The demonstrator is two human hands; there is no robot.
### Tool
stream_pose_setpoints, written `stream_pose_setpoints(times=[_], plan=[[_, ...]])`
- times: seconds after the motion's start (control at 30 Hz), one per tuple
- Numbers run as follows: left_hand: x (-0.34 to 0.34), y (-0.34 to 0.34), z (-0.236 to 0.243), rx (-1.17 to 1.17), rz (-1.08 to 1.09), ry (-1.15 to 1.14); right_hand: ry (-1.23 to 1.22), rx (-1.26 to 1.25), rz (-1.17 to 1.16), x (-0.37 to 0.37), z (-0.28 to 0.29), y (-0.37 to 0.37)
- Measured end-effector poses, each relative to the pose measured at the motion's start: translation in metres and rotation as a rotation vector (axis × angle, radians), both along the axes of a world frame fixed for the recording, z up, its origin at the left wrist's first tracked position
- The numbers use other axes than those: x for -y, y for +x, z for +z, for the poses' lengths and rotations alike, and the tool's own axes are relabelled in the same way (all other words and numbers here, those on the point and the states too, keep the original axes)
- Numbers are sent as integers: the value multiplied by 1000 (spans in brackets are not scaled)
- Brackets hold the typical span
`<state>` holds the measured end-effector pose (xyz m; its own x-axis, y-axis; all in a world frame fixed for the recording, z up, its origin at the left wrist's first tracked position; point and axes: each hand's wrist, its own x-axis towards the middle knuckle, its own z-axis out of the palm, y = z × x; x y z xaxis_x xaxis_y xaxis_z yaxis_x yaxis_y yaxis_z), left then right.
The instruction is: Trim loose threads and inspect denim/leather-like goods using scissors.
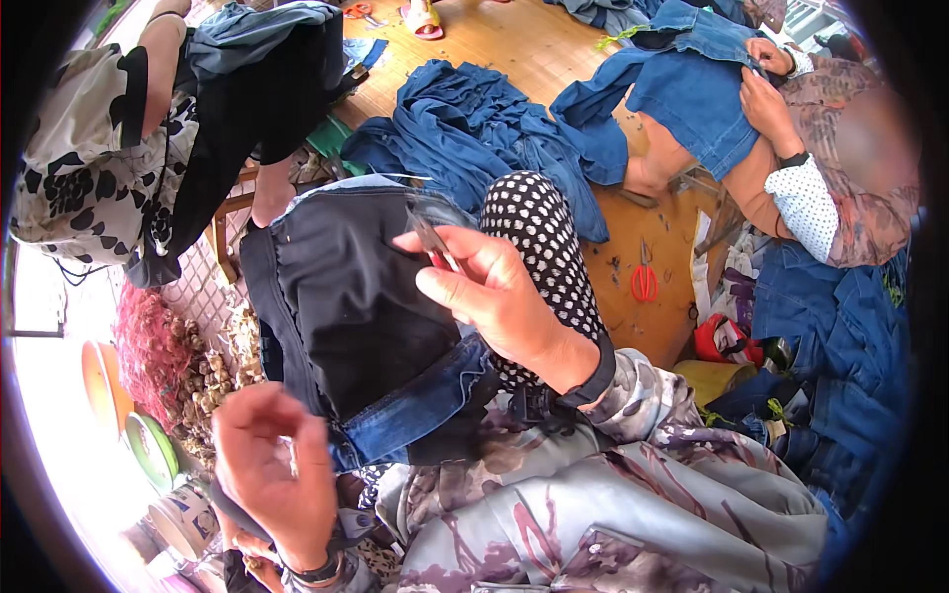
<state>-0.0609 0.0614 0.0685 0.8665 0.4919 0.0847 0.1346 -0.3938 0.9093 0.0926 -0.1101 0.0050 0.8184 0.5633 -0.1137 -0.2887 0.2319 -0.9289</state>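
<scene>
My right hand (pixel 499 296) is closed on small thread snips (pixel 432 242) with dark blades and a bit of red at the grip. It is above a black garment (pixel 346 287) spread over my lap. A blue denim waistband (pixel 415 405) runs along the garment's near edge. My left hand (pixel 277 474) is off to the lower left, beside the waistband's end. Its fingers curl inward but are smeared by motion, and whether they pinch anything is unclear.
Blue denim garments (pixel 474 119) are heaped on the wooden board ahead. Red-handled scissors (pixel 645 277) lie to its right. A co-worker's hands (pixel 771 99) handle denim at the right; another person sits at the left. Dried bulbs (pixel 203 376) and basins (pixel 148 450) stand at lower left.
</scene>
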Motion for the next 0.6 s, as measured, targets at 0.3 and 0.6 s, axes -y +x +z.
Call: stream_pose_setpoints(times=[0.3, 0.6], plan=[[26, 71, -47, -159, -46, 115, 110, 100, 199, -11, -1, 5], [6, 57, -69, 93, 77, -693, -4, 282, 101, -15, 6, 24]])
